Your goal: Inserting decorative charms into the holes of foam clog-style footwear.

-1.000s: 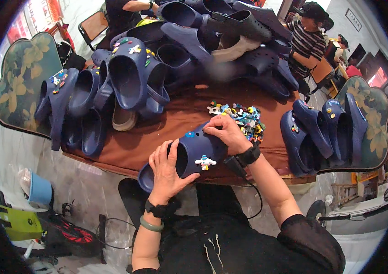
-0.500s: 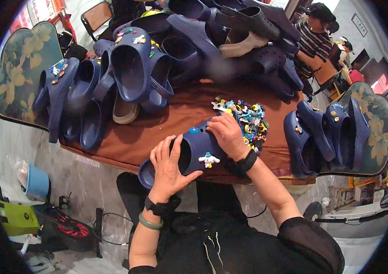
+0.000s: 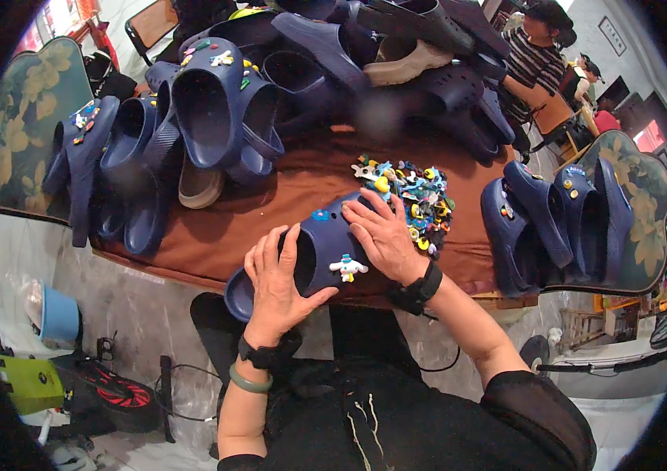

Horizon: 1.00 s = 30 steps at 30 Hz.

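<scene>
A navy blue clog [image 3: 322, 245] lies slantwise at the table's near edge, its toe up to the right. It bears a blue flower-like charm [image 3: 320, 214] and a white figure charm with a blue hat [image 3: 348, 268]. My left hand [image 3: 277, 276] grips the clog at its opening, thumb along the near side. My right hand [image 3: 384, 239] is closed over the toe, fingers pressed against its upper surface; whether a small piece sits under them is hidden. Just beyond that hand is a heap of small colourful charms [image 3: 420, 206].
A brown cloth [image 3: 302, 174] covers the table. Navy clogs [image 3: 208, 110] stand piled at the left and back, one with a beige sole [image 3: 408, 63]. More decorated clogs [image 3: 577, 212] stand on the right. A person in a striped top [image 3: 533, 67] is at the back right.
My right fingers have gone from bunched at the toe holes to more spread over the toe. My left hand keeps its hold. The whole view has shifted slightly.
</scene>
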Tool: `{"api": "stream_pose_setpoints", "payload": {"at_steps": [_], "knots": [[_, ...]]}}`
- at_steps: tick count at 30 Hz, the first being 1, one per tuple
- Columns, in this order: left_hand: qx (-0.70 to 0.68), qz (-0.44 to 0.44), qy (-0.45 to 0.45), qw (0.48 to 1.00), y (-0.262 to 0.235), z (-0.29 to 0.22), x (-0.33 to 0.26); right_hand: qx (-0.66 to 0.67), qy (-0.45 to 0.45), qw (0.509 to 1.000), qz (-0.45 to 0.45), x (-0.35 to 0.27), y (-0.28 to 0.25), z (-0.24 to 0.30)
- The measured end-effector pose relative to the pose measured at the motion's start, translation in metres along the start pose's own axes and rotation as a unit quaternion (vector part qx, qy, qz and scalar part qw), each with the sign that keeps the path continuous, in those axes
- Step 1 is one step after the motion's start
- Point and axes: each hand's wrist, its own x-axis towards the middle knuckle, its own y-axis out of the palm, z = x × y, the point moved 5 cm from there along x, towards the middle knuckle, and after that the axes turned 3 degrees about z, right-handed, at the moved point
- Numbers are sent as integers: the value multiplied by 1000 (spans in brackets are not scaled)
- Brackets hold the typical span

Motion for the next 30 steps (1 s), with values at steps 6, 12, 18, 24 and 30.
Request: {"api": "stream_pose_setpoints", "payload": {"at_steps": [6, 12, 18, 24, 30], "knots": [[23, -1, 2, 1000, 0, -2, 0, 49, 32, 998, -23, -10, 10, -6], [49, -11, 9, 999, 1, 1, -3, 80, 10, 997, -14, -1, -2, -18], [49, -21, 5, 999, -2, -3, -2, -90, 49, 990, -98, 20, -12, -94], [39, -19, 8, 999, -2, -5, -3, -206, 48, 977, 27, 36, 6, -103], [33, -17, 7, 999, -2, -2, -1, -29, 41, 992, -118, 18, -25, -84]]}}
